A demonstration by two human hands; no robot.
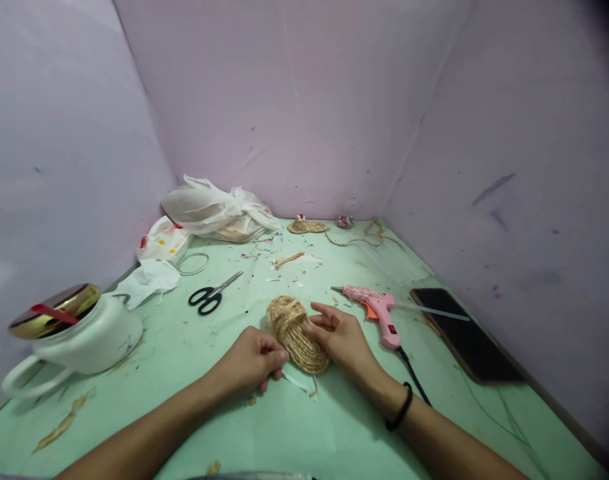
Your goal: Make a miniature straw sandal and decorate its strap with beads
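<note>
A small slipper of coiled tan jute cord [298, 337] lies on the green tabletop in front of me, its wrapped strap toward the far end. Beside its left edge is my left hand [257, 360], thumb and fingers pinched together; what they hold, if anything, is too small to make out. A thin white strip [295, 382] shows just below those fingertips. My right hand [341, 337] rests against the slipper's right side, thumb at the strap's edge and fingers stretched apart. Right of it lies a pink hot glue gun [379, 310] with a clear glue stick in its back.
Black-handled scissors [214, 293] lie left of the slipper. A white mug [91, 337] with a gold lid stands at far left, a phone [469, 333] at right. Farther back are a plastic bag [219, 207], another jute slipper [307, 227] and loose cord [354, 241].
</note>
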